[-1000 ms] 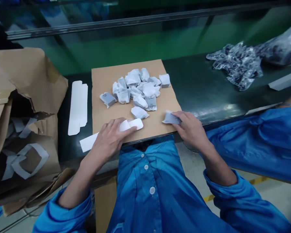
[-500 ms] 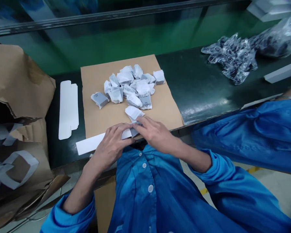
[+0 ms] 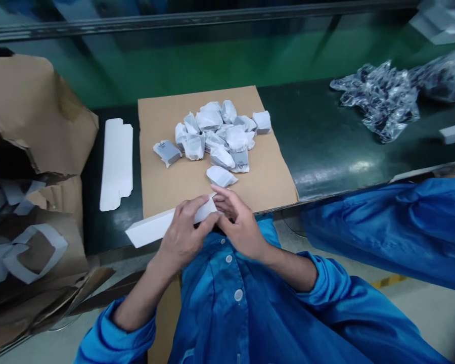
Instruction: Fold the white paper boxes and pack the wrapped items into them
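Note:
A long white carton (image 3: 151,228) lies slantwise over the front edge of the cardboard sheet (image 3: 159,196). My left hand (image 3: 185,225) is wrapped round it, thumb on the near side and fingers on the far side. At the carton's right end, the fingers and thumb of my right hand (image 3: 238,217) close on that end; the fingertips are partly hidden. Just beyond my hands lies one small packet in white wrapping (image 3: 220,176). Farther back is a heap of similar wrapped packets (image 3: 210,121), some showing grey blocks inside.
A flat white carton blank (image 3: 116,164) lies on the dark green bench left of the sheet. A torn brown paper sack (image 3: 56,167) stands at far left. Clear plastic bags (image 3: 381,96) lie at right, near a co-worker's blue sleeve (image 3: 356,222).
The carton has tilted up and looks more box-like. My right hand has turned from lying over its end to gripping it from the side. The view has shifted slightly.

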Available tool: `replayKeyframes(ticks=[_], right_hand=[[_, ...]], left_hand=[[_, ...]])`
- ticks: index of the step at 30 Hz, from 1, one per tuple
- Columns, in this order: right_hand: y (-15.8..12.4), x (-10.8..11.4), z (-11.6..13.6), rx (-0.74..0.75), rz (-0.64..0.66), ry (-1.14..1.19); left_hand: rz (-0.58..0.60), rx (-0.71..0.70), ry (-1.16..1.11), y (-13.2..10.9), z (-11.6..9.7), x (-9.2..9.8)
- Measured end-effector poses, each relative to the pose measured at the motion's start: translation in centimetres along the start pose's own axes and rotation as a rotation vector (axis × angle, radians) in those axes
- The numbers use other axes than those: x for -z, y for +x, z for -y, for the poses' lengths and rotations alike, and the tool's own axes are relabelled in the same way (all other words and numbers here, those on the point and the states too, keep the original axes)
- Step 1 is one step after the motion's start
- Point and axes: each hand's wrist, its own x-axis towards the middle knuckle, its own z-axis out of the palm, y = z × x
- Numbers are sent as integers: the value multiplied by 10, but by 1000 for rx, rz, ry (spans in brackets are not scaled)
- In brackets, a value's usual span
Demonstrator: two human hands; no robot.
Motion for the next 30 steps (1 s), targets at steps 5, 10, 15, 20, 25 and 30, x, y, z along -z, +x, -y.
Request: replayKeyframes(ticks=[5, 10, 15, 20, 25, 30], right_hand=[[19, 49, 33, 93, -166, -211], [50, 223, 80, 378, -582, -491], [75, 326, 81, 221, -704, -1102], [54, 213, 61, 496, -505, -1348], [29, 58, 32, 672, 52, -844], [35, -18, 14, 41, 264, -72]], left_hand=[[-126, 10, 30, 22, -14, 23], [-81, 664, 197, -1, 62, 52], [195, 883, 382, -26, 121, 38], [196, 953, 514, -12, 113, 49], [126, 1007, 534, -6, 106, 68], [-227, 828, 477, -26, 42, 42]])
